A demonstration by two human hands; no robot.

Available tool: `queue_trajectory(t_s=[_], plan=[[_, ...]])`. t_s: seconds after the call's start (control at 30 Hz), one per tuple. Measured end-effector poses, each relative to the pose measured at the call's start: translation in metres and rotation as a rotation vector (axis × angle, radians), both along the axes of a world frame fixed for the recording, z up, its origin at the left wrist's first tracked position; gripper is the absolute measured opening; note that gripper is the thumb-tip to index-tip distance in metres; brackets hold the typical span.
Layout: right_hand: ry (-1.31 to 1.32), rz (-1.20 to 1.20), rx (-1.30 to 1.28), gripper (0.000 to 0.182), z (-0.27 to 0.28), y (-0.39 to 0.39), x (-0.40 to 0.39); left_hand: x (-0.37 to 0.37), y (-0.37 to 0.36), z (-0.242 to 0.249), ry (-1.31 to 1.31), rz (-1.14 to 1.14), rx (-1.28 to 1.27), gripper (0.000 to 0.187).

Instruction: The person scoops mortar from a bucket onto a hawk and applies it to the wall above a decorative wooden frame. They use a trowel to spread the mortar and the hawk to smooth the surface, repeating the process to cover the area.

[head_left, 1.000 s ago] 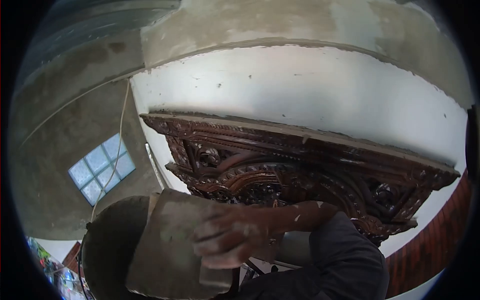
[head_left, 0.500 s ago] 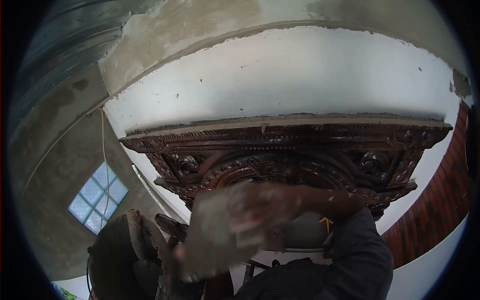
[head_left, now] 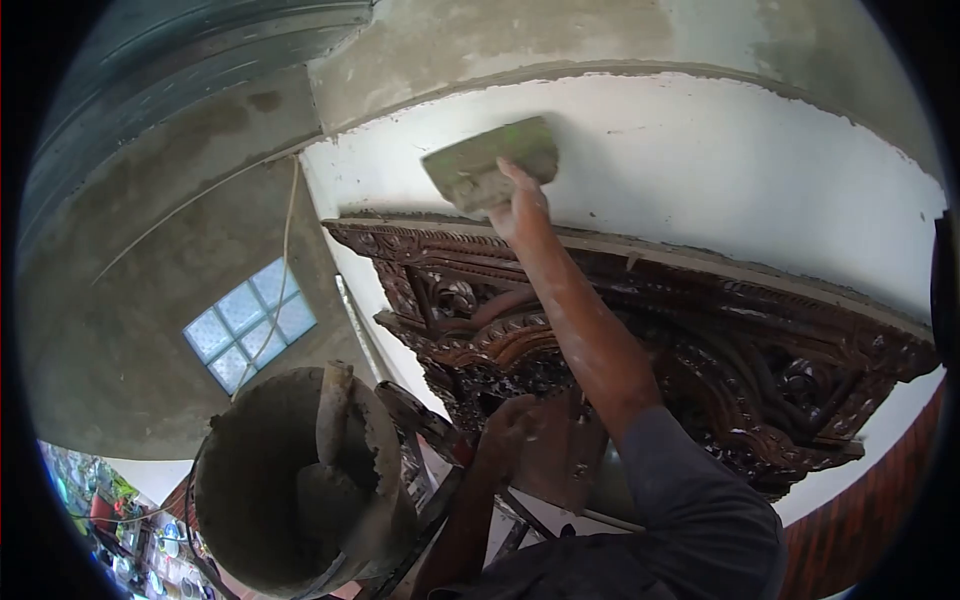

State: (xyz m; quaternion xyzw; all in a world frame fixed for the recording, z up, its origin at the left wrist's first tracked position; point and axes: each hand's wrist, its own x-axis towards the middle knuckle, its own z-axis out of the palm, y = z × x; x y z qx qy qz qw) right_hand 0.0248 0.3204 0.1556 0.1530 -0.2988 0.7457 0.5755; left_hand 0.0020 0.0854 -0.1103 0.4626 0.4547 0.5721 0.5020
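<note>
My right hand (head_left: 520, 202) grips a flat, greenish-grey plastering float (head_left: 492, 160) and holds it against the white wall band (head_left: 640, 160), above the carved dark-wood frame (head_left: 620, 280). Lower down, my left hand (head_left: 510, 425) is by the carved wood, near the top of a ladder (head_left: 425, 425); its fingers look curled, but what they hold, if anything, is unclear. Left of it hangs a mortar-coated bucket (head_left: 250, 500), with a trowel (head_left: 333, 420) standing inside, its blade down in the grey mortar.
A glass-block window (head_left: 250, 320) is set in the grey wall at left, with a thin cable (head_left: 289, 225) hanging across it. Corrugated metal (head_left: 200, 60) lies overhead. Red-brown slats (head_left: 850, 540) show at lower right, and cluttered ground (head_left: 130, 530) far below at lower left.
The float in my right hand has moved from low in front of the carved frame up to the white wall. My view has turned left, bringing the bucket and left hand further into sight.
</note>
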Motion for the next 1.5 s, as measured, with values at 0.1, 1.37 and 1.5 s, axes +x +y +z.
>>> queue_trajectory(t_s=[0.1, 1.37, 1.5], plan=[[0.007, 0.023, -0.049, 0.037, 0.028, 0.005, -0.043, -0.003, 0.002, -0.007, -0.046, -0.025, 0.016, 0.051], [0.162, -0.552, 0.079, 0.032, 0.078, -0.062, 0.412, 0.006, -0.001, 0.011, -0.075, 0.029, -0.025, 0.047], [0.219, -0.741, 0.099, 0.042, 0.073, -0.091, 0.49, 0.003, -0.002, 0.009, -0.088, 0.018, -0.039, 0.048]])
